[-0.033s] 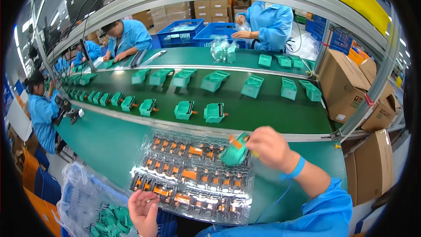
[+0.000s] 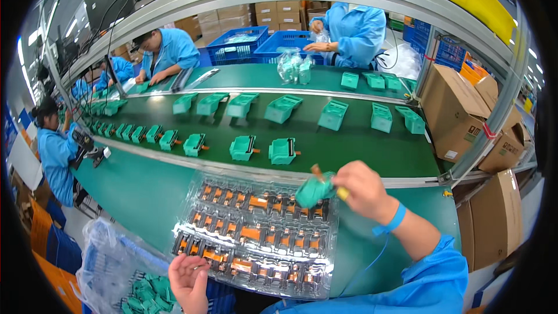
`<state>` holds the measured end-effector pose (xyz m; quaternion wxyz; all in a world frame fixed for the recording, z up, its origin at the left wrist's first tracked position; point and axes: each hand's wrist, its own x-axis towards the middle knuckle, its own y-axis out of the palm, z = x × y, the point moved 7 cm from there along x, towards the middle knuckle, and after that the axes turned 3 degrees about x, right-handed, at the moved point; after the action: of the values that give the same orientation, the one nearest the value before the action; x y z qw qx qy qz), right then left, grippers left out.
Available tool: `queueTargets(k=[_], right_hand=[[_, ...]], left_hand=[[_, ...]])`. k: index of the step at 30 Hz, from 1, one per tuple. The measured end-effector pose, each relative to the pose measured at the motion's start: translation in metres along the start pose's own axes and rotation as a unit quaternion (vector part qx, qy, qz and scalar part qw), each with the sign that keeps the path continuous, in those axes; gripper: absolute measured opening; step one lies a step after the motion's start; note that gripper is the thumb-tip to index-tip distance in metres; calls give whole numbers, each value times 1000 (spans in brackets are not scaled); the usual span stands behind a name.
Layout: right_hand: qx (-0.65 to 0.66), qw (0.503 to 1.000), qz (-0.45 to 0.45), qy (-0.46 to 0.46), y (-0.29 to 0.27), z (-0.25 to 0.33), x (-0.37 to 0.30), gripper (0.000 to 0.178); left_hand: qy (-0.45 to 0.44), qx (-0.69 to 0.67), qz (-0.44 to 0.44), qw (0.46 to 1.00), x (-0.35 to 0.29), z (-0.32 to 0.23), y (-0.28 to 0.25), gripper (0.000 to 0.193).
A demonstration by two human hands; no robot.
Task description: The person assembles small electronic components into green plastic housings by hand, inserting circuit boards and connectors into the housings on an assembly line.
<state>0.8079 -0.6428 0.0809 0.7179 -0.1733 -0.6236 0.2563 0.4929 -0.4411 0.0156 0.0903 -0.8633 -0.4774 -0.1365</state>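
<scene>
My right hand (image 2: 361,191) is closed on the edge of a green plastic housing (image 2: 314,191), held in the air over the tray's far right corner. An orange strip sticks up from the housing, and something yellow shows at my fingertips. Palm up, my left hand (image 2: 189,279) rests by the near left corner of a clear plastic tray (image 2: 279,288). Its fingers are curled toward the thumb; a small thing seems to lie between them, too small to name. Rows of black parts with orange strips (image 2: 251,232) fill the tray's compartments.
Beyond the tray a green conveyor (image 2: 360,154) carries several green housings (image 2: 282,150). A bin lined with clear plastic (image 2: 104,256), holding green pieces, stands at lower left. Metal posts (image 2: 494,116) and cardboard boxes (image 2: 453,104) are at right. Co-workers in blue (image 2: 174,52) sit and stand across the line.
My right hand has lifted the green housing slightly and turned it, so its orange strip points more upward. My left hand stays in place.
</scene>
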Motion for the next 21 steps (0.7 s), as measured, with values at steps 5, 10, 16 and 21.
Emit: queueTargets(k=[5, 10, 16, 21], right_hand=[[202, 812, -44, 546, 8, -165, -106, 14], [252, 682, -93, 681, 32, -220, -139, 14], [302, 673, -36, 674, 56, -221, -136, 30], [233, 802, -60, 547, 15, -145, -77, 23]], left_hand=[[-8, -3, 30, 1000, 7, 2, 5, 43], [-29, 11, -7, 1000, 8, 7, -4, 43], [-47, 0, -63, 997, 7, 15, -15, 46], [-44, 3, -105, 993, 16, -1, -47, 40]])
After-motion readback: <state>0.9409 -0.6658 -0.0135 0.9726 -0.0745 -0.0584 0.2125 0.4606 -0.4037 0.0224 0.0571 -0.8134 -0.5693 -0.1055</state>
